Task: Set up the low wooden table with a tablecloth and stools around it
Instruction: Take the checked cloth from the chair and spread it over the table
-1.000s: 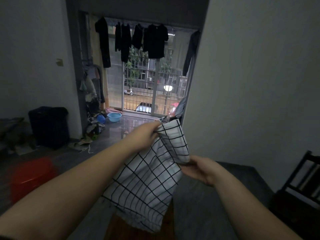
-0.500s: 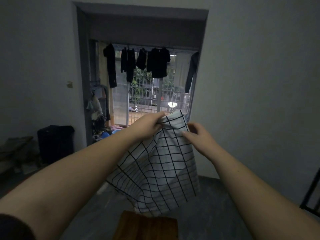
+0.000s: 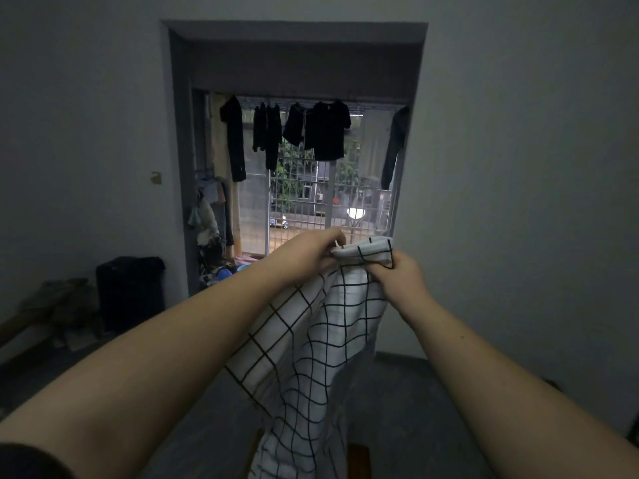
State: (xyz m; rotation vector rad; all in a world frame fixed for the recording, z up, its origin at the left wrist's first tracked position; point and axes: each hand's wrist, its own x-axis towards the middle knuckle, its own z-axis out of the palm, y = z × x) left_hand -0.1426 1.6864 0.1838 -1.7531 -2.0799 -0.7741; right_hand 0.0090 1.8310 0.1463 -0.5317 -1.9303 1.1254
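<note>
Both hands pinch the tablecloth's (image 3: 311, 357) top edge at chest height — left hand (image 3: 307, 252) and right hand (image 3: 397, 276) almost touching — so the cloth hangs lengthwise straight down toward the wooden table (image 3: 359, 459), just below at the frame's bottom edge.

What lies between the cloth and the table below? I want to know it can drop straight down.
Nothing visible does. Both the left hand and right hand hold the checked tablecloth, hanging directly over the wooden table, mostly hidden behind it.
</note>
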